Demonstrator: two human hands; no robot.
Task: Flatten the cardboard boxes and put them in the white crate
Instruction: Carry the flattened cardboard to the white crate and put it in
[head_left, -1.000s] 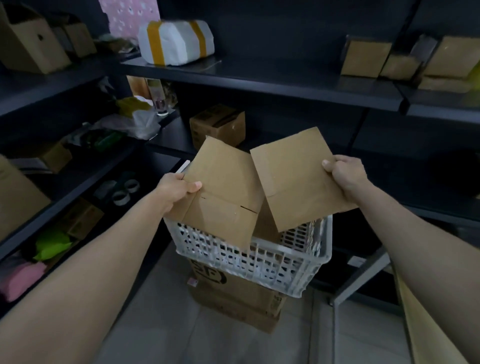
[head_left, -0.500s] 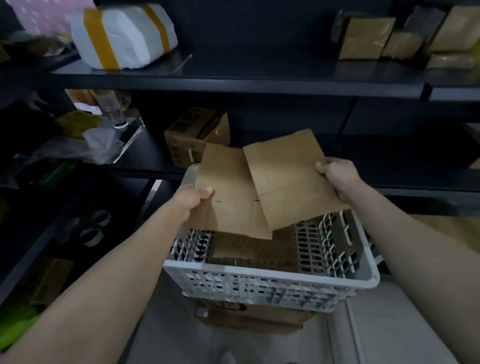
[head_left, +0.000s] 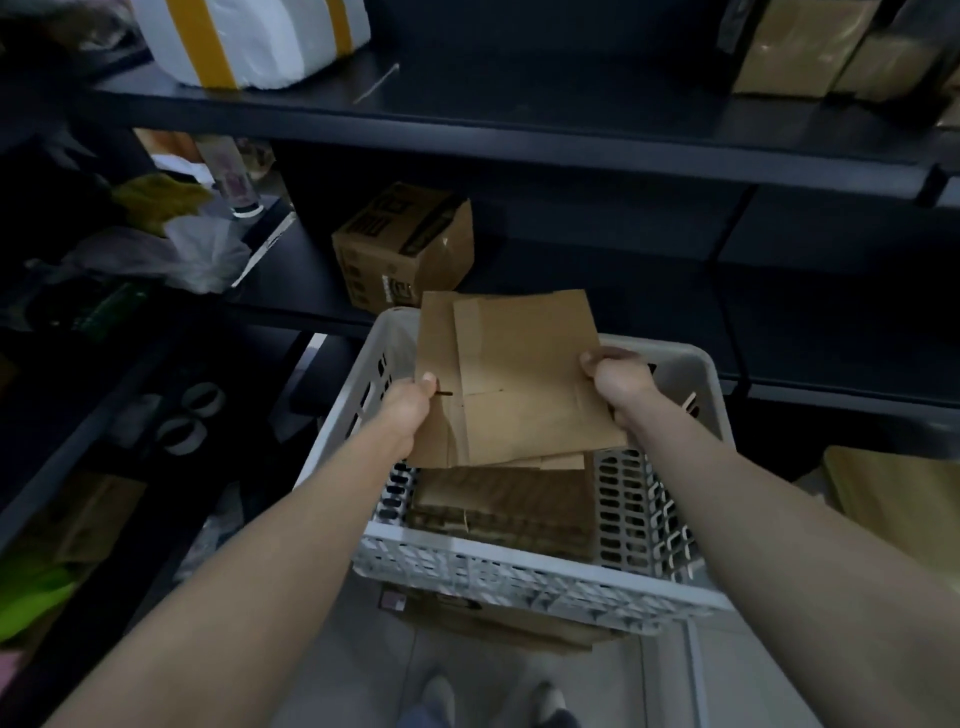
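Two flattened brown cardboard boxes overlap above the white crate. My left hand grips the lower flattened box at its left edge, thumb on top. My right hand grips the upper flattened box at its right edge. Both pieces hover over the crate's opening. Inside the crate lies a stack of flattened cardboard, partly hidden by the held pieces.
The crate stands on a cardboard box on the floor. Dark shelves surround it, holding a printed carton, a white taped parcel, tape rolls, plastic bags and brown boxes. My shoes show below.
The two flattened boxes have come together, the right one now lying over the left, and both have moved lower over the crate. The view has tilted down and closer.
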